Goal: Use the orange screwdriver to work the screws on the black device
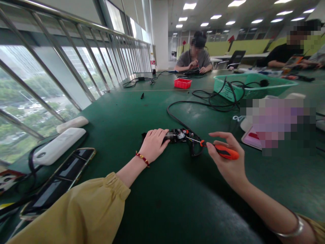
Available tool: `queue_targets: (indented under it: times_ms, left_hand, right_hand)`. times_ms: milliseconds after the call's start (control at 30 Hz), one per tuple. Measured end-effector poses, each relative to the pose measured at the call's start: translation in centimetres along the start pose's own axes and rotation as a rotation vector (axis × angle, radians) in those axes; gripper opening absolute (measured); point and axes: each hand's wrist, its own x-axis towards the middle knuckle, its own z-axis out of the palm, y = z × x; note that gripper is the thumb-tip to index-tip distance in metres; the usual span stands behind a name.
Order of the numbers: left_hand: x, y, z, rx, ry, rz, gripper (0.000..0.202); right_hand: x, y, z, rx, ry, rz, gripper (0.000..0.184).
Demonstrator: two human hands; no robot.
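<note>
A black corded device lies on the green table with its housing open. Small parts and wires show at its right end, and a black cable leads away from there. My left hand lies over its left part, fingers curled around it and pressing it to the table. In my right hand is a screwdriver with an orange handle, held between thumb and fingers, the index finger raised off it. The thin shaft points left, its tip at the exposed inner parts; exact contact is too small to tell.
Beyond the device stand a small red tray and a green basket with cable in it. A phone and a white device lie at the left, beside a metal railing. Two people sit farther back.
</note>
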Motion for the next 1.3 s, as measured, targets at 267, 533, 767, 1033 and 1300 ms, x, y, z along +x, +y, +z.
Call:
queue_targets:
  times_ms: [267, 533, 767, 1033, 1300]
  left_hand:
    - [0.1, 0.5, -0.3, 0.054, -0.017, -0.024, 0.031]
    - [-0.4, 0.0, -3.2, 0.112, -0.189, -0.32, 0.028]
    - [-1.9, -6.8, -6.0, 0.151, -0.352, -0.7, 0.04]
    - [-5.3, -11.9, -8.8, 0.313, -0.221, -0.91, 0.045]
    - [-6.2, -11.9, -9.2, 0.464, -0.017, -0.991, 0.039]
  right_hand:
    - [-1.4, -0.4, 1.3, -0.207, -0.56, -0.398, 0.007]
    - [-2.3, -1.7, 1.6, -0.27, -0.918, -0.53, 0.007]
    - [-1.5, -1.0, 0.8, -0.253, -0.942, -0.426, 0.008]
    - [-1.5, -1.0, 0.8, -0.257, -0.957, -0.395, 0.012]
    - [-1.4, -1.0, 0.9, -0.265, -0.991, -0.377, 0.013]
